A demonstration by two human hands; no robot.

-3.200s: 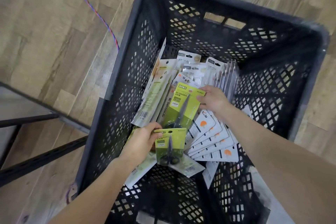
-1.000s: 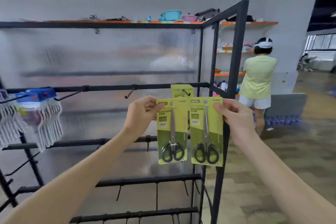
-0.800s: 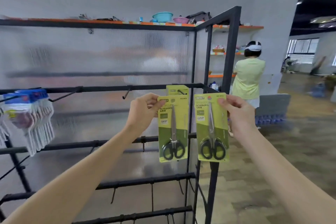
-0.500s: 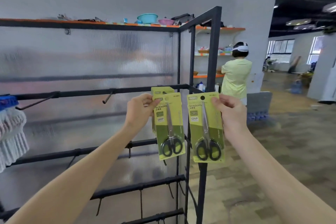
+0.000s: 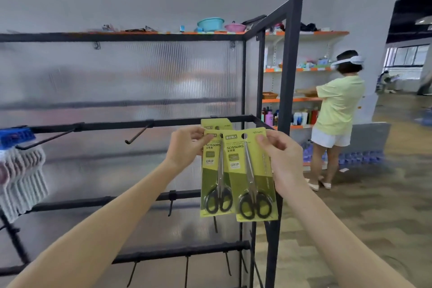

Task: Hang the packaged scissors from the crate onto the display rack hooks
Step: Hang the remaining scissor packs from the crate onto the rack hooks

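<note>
Left hand [image 5: 187,147] pinches one scissors pack [image 5: 216,177] | right hand [image 5: 280,154] pinches another pack [image 5: 252,177], overlapping | flat green cards, before black metal rack [image 5: 288,65] | third pack [image 5: 216,124] hangs behind

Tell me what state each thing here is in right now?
Left hand: pinching left scissors pack at its top.
Right hand: pinching right scissors pack, overlapping the left one.
Third pack: hanging behind them.
Middle hook: bare.
Blue-topped packs: hanging at left.
</note>
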